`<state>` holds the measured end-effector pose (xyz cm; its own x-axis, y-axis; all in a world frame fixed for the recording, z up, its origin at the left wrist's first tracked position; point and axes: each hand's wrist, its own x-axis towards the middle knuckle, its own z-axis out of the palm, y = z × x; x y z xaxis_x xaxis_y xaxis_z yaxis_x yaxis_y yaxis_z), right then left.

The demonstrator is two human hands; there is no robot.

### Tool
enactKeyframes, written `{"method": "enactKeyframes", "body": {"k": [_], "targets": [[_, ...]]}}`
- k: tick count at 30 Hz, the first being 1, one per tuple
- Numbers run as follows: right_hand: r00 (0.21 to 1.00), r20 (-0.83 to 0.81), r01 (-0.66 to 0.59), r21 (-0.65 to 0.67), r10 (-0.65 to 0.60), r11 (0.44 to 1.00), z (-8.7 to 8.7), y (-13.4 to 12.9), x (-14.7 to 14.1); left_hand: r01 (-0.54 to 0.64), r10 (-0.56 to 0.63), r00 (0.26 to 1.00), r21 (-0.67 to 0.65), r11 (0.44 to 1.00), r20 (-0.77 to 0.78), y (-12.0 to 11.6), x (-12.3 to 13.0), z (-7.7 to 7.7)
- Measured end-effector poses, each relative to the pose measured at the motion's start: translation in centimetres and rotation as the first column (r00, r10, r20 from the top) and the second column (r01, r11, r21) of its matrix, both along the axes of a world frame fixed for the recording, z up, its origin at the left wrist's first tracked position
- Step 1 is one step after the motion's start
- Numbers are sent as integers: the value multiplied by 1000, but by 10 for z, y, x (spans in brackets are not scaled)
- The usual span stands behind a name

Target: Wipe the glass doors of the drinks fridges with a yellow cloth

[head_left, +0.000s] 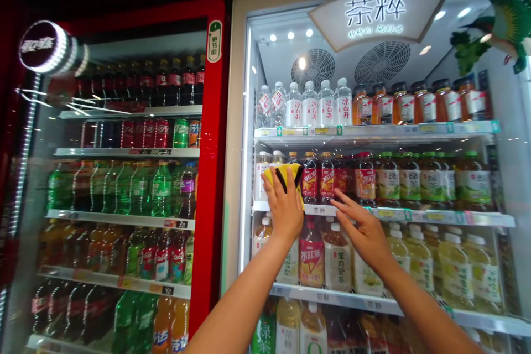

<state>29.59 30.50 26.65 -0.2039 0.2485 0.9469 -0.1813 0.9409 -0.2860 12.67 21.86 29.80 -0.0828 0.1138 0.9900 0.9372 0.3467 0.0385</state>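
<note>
My left hand (284, 204) presses a folded yellow cloth (295, 171) with a black edge against the glass door (332, 146) of the light-framed drinks fridge, its fingers spread over the cloth. The cloth covers part of the bottles on the second shelf. My right hand (360, 227) is to the right with its fingers stretched out and nothing in it. Its fingertips are at or close to the glass; I cannot tell if they touch. Behind the glass, red-labelled tea bottles (327, 180) stand between my hands, and green tea bottles (432, 177) are farther right.
On the left stands a red-framed fridge (211, 177) with shelves of cola, cans and green bottles. A lit fan-shaped sign (377, 14) is at the top of the right fridge. A bird decoration (504, 27) is at the upper right corner.
</note>
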Motion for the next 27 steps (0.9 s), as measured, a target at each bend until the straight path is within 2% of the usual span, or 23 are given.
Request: {"method": "enactKeyframes", "body": {"k": [2, 4, 7, 9, 12, 15, 17, 19, 22, 24, 27], "targets": [[999, -14, 43, 26, -42, 999, -4, 6, 8, 37, -41, 996, -49, 998, -81, 12, 17, 5], [996, -24, 83, 68, -82, 994, -10, 11, 15, 70, -86, 986, -115, 991, -143, 14, 23, -2], [987, -18, 163, 168, -162, 972, -22, 24, 30, 60, -102, 970, -191, 980, -219, 0, 9, -19], [971, -9, 235, 245, -240, 941, -25, 35, 43, 39, -78, 973, -181, 983, -217, -11, -8, -20], [931, -12, 350, 316, -365, 882, -22, 52, 56, 32, -37, 994, -51, 998, -100, -12, -18, -1], [895, -3, 418, 351, -446, 838, -17, 59, 59, 63, -64, 992, -13, 998, -109, 6, 3, 14], [886, 10, 426, 383, -465, 820, -18, 59, 59, 83, -91, 982, -56, 995, -164, 17, 22, 9], [885, 21, 416, 412, -465, 811, -21, 59, 60, 94, -128, 964, -150, 984, -235, 17, 31, -7], [894, 45, 384, 436, -446, 814, -24, 64, 68, 64, -140, 949, -266, 962, -281, 3, 21, -23], [901, 54, 366, 436, -430, 822, -22, 70, 75, 43, -83, 977, -199, 979, -196, -1, 11, -16], [910, 41, 359, 423, -413, 832, -17, 76, 82, 56, -63, 992, -70, 996, -109, 13, 16, 7]]}}
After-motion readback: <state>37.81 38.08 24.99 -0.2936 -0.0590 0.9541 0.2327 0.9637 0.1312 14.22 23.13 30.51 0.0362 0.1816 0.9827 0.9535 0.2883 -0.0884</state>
